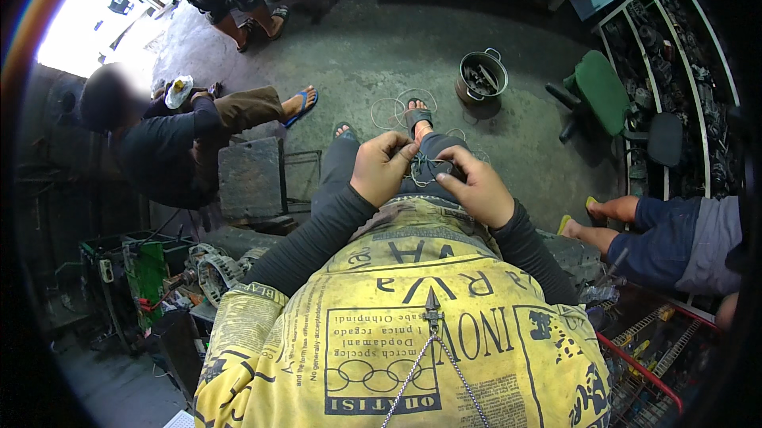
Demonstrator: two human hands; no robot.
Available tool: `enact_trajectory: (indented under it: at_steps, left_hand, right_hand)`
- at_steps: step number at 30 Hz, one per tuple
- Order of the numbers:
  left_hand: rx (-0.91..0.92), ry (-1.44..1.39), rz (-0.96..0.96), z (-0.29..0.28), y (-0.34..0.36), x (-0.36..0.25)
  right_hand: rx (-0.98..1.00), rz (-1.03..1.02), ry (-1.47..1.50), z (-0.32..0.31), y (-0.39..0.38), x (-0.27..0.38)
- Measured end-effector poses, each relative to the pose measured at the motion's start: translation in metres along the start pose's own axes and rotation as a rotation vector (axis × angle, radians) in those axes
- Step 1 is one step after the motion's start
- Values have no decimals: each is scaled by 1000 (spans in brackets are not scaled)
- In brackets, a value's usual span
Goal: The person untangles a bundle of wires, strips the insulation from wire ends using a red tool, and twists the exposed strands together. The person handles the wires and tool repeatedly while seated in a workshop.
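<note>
- Pinching the left side of the strand tangle (427,168) mid-frame: left hand (384,165), thumb against fingers.
- Right hand (480,190), just right of it: thumb and index curved around a gap, strands beside the tips; can't tell if it grips.
- Handling, my read: anchor with the left, work one strand at a time with the right, pull gently so loops don't cinch. Keep the tangle off the shirt cord (429,341), lower centre.
- Beyond, upper centre: pale loops (385,115) on the floor near the sandalled foot (418,116); mind snagging.
- Right of those: metal pot (486,58) holding dark parts.
</note>
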State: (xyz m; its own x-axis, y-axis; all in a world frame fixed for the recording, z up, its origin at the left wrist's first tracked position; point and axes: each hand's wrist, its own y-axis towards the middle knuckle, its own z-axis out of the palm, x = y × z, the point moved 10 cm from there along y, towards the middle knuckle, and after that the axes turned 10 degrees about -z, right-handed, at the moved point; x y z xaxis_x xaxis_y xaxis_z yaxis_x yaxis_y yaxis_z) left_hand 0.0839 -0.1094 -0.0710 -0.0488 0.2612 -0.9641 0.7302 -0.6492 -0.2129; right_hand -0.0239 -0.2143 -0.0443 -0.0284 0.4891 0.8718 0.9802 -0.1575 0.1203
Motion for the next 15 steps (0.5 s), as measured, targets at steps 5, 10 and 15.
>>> enact_trajectory:
  at_steps: [5, 10, 15]
  left_hand:
    - [128, 45, -57, 15, -1, 6]
    - [172, 67, -68, 23, -1, 6]
    - [154, -16, -36, 23, -5, 4]
  right_hand:
    - [38, -150, -473, -2, 2, 22]
    - [-26, -233, -319, 7, 5, 22]
    - [-180, -84, -95, 2, -6, 2]
